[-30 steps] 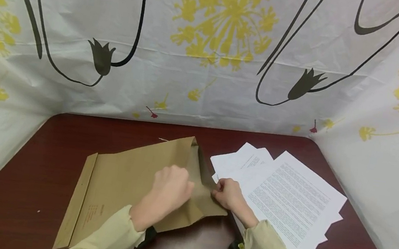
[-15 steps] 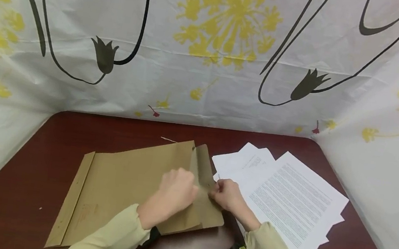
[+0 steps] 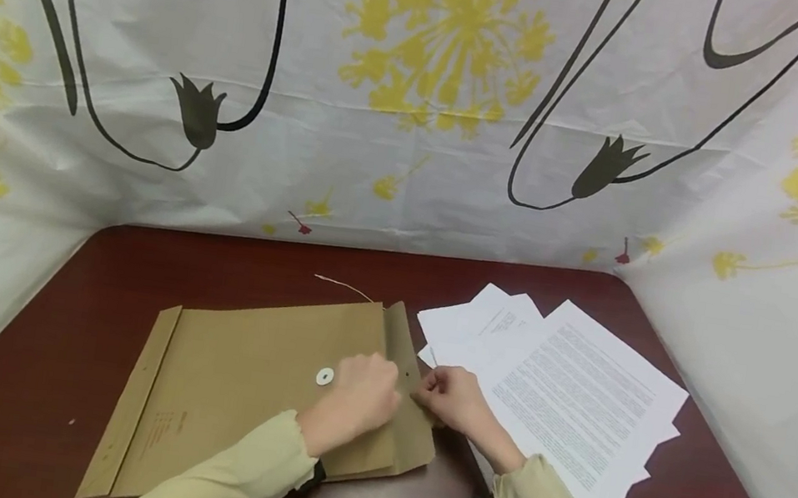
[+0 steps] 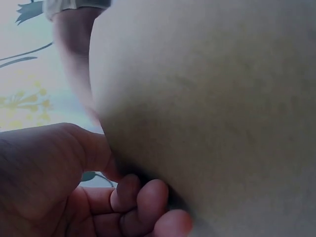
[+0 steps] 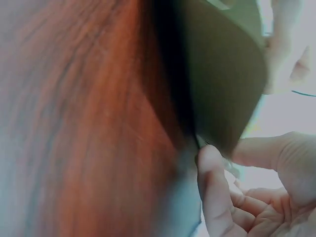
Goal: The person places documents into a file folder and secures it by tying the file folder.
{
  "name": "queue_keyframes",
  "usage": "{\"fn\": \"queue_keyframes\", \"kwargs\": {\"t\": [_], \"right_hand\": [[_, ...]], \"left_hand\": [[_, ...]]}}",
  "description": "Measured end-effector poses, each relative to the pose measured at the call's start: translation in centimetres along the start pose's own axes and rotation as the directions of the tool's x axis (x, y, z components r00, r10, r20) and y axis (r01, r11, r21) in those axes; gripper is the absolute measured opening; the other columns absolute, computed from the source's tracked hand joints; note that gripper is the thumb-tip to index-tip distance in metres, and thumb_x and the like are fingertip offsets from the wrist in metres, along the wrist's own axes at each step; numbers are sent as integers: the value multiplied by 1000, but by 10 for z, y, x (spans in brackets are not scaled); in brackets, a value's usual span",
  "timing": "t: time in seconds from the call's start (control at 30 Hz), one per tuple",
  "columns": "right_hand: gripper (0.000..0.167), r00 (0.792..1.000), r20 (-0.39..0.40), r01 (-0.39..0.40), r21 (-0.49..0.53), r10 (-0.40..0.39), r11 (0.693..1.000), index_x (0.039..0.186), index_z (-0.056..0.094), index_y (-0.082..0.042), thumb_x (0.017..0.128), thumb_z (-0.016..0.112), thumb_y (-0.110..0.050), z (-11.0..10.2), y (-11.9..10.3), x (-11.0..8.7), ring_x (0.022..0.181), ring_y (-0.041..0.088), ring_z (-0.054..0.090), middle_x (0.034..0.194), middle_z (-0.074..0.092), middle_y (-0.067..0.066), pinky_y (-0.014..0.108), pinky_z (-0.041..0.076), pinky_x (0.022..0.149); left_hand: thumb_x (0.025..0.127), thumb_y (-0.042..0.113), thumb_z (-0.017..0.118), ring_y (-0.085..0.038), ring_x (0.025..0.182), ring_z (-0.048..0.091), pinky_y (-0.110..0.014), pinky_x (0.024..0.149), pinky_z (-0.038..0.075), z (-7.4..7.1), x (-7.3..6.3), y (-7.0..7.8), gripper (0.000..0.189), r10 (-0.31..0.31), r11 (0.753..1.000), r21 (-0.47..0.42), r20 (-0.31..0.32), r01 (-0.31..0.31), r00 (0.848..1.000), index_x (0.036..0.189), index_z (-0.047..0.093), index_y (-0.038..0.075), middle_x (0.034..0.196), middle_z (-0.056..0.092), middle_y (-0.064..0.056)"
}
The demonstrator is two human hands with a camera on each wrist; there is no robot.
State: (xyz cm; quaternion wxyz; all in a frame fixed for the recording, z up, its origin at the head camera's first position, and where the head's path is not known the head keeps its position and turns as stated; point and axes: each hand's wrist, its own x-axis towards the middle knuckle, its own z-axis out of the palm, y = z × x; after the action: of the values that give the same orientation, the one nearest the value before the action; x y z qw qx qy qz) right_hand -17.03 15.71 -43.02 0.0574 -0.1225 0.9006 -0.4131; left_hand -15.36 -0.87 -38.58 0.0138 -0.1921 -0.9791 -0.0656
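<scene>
A brown paper envelope (image 3: 242, 346) lies across the table with its open end and flap (image 3: 413, 444) to the right. Near that end my left hand (image 3: 367, 392), fingers curled, grips the envelope; the left wrist view has thumb and fingers (image 4: 153, 197) at the paper's edge. My right hand (image 3: 457, 398) pinches the flap's edge between thumb and forefinger, as the right wrist view also shows. Beside the left hand, a white round button (image 3: 325, 376) sits on the envelope. A thin string (image 3: 345, 283) trails from its far right corner.
Printed paper sheets (image 3: 577, 390) lie spread to the right of the envelope, close to the right hand. The dark red table (image 3: 275, 266) meets a patterned white cloth (image 3: 405, 199) at the back and sides.
The envelope's raised mouth has come down flatter, and its flap has tilted down toward the near side. Beside the left hand, the white button has come into sight. Both hands keep their grip.
</scene>
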Motion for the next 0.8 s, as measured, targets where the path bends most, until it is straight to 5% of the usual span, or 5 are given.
{"fn": "queue_keyframes", "kwargs": {"t": [0.3, 0.43, 0.63, 0.8], "right_hand": [[6, 998, -44, 40, 1, -40, 999, 80, 63, -2, 82, 68, -6, -28, 11, -32, 43, 9, 55, 53, 60, 1, 23, 43, 42], [6, 994, -107, -8, -31, 5, 999, 80, 65, -3, 82, 69, -7, -41, 21, -49, 45, 7, 56, 56, 62, 0, 22, 44, 43], [4, 971, -237, -51, -131, 19, 990, 81, 66, -3, 81, 69, -5, -61, 41, -73, 44, 4, 52, 54, 59, -4, 21, 41, 43], [7, 940, -329, -152, -164, 91, 975, 85, 67, -3, 80, 70, -7, -75, 58, -95, 44, 5, 50, 52, 57, -5, 22, 38, 42]], "left_hand": [[72, 17, 62, -15, 45, 45, -31, 39, 36, 14, 7, 4, 25, 14, 1000, 24, 6, -14, 1000, 52, 47, 13, 53, 47, -2], [68, 15, 60, -13, 42, 37, -29, 36, 32, 15, 10, 4, 28, 24, 1000, 19, -72, -23, 997, 48, 39, 15, 49, 38, 0], [70, 11, 57, -10, 41, 30, -25, 32, 27, 14, 25, 16, 31, 69, 994, -67, -221, -86, 973, 50, 34, 16, 47, 29, 4], [74, 7, 57, -9, 45, 34, -24, 33, 31, 13, 46, 35, 24, 105, 984, -122, -187, -129, 977, 58, 41, 12, 54, 39, 1]]}}
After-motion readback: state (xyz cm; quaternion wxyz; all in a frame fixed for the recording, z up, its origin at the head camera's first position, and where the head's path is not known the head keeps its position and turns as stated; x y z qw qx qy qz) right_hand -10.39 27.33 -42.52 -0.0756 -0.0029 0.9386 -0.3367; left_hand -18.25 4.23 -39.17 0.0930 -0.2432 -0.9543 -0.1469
